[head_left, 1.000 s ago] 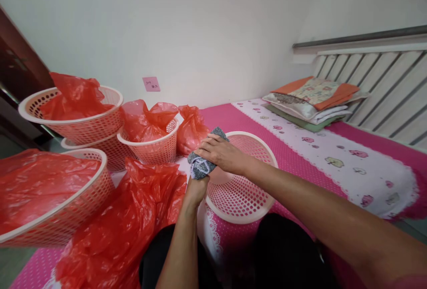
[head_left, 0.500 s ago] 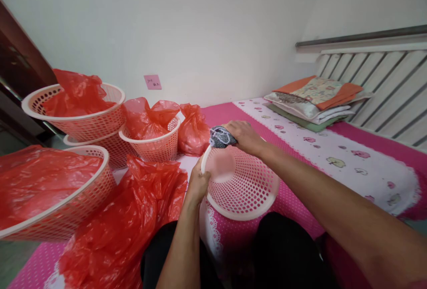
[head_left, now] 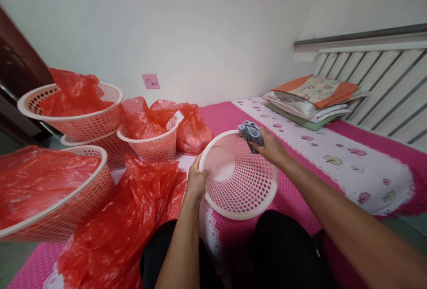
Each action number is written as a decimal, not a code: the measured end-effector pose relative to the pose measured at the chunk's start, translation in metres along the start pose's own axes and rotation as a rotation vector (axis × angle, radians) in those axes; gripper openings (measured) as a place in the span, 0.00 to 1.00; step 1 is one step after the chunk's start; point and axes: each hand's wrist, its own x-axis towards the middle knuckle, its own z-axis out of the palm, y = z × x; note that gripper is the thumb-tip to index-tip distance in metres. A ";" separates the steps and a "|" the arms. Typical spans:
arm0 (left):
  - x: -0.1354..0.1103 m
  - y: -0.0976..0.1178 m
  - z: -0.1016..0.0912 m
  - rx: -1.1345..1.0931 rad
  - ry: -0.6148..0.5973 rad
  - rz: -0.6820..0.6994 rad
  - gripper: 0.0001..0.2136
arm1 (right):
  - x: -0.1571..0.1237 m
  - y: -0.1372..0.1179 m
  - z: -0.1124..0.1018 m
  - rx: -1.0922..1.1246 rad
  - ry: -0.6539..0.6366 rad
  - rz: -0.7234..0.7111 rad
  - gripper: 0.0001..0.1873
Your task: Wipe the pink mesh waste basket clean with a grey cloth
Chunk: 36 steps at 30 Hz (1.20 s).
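Grey cloth (head_left: 249, 132) has moved right along the pink basket (head_left: 240, 192).

1. I see the left hand (head_left: 195, 180) bare, plain-skinned in outline and running into a slim, uncovered left forearm (head_left: 182, 235).
2. The right hand (head_left: 271, 146) is bare too, and I see the right forearm (head_left: 327, 204) uncovered out to my view's edge.
3. I make out black cloth (head_left: 155, 249) over both knees (head_left: 276, 231), too dark for me to read seams.
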 end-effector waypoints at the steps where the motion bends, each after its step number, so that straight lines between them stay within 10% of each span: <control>1: 0.000 0.001 0.000 0.003 0.006 -0.009 0.38 | -0.006 0.004 0.000 0.005 0.021 0.045 0.22; 14: -0.001 0.005 0.000 0.041 0.058 -0.019 0.36 | -0.095 0.018 0.005 0.407 0.256 0.544 0.27; 24: 0.001 0.002 0.002 0.023 0.138 0.027 0.34 | -0.151 -0.009 0.049 0.901 0.513 0.884 0.31; 36: 0.003 -0.008 0.004 0.038 0.171 0.070 0.34 | -0.186 -0.045 0.071 1.138 0.406 1.080 0.19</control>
